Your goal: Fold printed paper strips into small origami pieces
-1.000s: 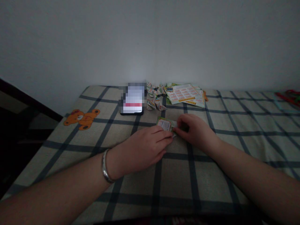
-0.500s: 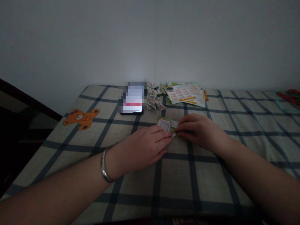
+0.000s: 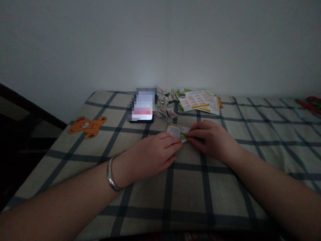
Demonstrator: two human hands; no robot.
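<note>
A small piece of printed paper (image 3: 173, 130) with a green border and a text panel lies on the checked cloth, with a pale folded part at its right. Over its near edge my left hand (image 3: 156, 152) is laid, fingers closed together and pressing on it; the thumb side is hidden. My right hand (image 3: 213, 139) pinches the right end of the same paper between thumb and fingertips. The fingertips of both hands are close together, and they cover the paper's near part.
Beyond the hands stands a lit phone (image 3: 142, 105), its screen blurred. Right of it are several folded paper pieces (image 3: 167, 103) and a stack of printed sheets (image 3: 197, 100) by the wall (image 3: 160, 43). A bear figure (image 3: 87, 127) marks the cloth's left side; red items (image 3: 312, 103) lie far right.
Both hands and the paper have shifted slightly left and away from me. The right fingertips keep their pinch at the paper's right end.
</note>
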